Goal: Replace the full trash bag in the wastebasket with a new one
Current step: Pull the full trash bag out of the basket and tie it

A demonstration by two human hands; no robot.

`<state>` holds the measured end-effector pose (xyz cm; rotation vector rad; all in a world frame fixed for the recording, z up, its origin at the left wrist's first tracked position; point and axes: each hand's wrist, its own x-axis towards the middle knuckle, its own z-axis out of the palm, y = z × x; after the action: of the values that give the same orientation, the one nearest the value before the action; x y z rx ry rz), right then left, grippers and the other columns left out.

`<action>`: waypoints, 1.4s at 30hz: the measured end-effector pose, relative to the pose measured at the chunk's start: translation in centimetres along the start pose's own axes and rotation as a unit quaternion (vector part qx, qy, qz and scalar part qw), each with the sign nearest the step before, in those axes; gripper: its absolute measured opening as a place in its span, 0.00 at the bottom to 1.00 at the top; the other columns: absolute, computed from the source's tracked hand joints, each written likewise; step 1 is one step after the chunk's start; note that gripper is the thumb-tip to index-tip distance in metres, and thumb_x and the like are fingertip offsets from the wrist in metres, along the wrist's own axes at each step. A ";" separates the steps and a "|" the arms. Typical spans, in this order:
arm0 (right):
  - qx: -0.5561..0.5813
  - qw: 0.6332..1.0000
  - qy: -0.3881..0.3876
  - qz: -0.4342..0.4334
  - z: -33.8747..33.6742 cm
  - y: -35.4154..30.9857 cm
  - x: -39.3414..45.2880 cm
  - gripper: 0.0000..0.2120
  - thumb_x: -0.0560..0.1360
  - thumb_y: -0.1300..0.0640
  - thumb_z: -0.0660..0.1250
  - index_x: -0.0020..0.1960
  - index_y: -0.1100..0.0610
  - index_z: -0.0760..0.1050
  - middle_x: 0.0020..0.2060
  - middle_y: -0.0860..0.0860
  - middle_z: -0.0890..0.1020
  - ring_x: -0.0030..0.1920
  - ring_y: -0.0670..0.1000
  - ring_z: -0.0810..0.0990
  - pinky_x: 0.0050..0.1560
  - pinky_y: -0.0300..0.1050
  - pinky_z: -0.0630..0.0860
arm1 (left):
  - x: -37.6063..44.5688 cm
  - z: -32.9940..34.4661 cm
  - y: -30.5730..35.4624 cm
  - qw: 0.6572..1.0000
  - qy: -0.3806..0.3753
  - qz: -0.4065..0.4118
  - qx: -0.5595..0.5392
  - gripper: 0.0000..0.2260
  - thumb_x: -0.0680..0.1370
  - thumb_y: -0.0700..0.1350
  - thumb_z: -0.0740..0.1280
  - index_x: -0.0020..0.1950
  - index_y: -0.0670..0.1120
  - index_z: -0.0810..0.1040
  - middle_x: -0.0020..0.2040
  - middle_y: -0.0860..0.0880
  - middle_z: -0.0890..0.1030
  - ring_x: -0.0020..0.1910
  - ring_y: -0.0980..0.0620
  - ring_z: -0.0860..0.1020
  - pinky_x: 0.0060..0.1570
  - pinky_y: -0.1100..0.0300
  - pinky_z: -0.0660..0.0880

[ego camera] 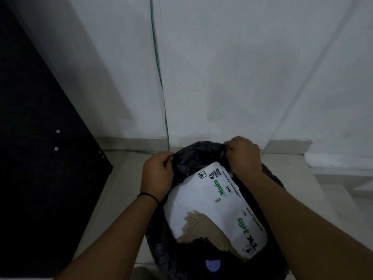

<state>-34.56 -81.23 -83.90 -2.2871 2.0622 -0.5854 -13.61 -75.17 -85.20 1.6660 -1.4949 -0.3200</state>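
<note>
We see a corner of a room in a home, dimly lit. The plain white wall [242, 67] meets a pale tiled floor [121, 188] with a low skirting. A thin green cable [159, 77] runs down the wall, and a dark furniture panel [40, 158] stands at the left.

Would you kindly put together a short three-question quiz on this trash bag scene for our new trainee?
1. True or false: both hands grip the black trash bag at its far rim.
2. What lies on top inside the bag? A) a glass bottle B) a torn white cardboard piece with green lettering C) a towel
3. Which wrist wears a thin black band?

Key:
1. True: the left hand and right hand each hold the rim.
2. B, the cardboard.
3. The left wrist, band.
</note>
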 end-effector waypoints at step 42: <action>0.252 0.960 0.036 0.120 -3.9 1.9 -2.1 0.11 0.79 0.63 0.57 0.45 0.65 0.76 0.34 0.53 0.76 0.37 0.51 0.72 0.32 0.40 0.63 | 0.0 -0.7 0.1 0.996 0.020 -0.079 0.022 0.10 0.78 0.38 0.62 0.47 0.41 0.83 0.45 0.43 0.83 0.41 0.53 0.76 0.40 0.66 0.67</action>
<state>-37.58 -78.48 -81.28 -1.7280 1.8932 -1.0453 -13.20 -74.90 -84.75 1.8212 -1.3521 -0.3387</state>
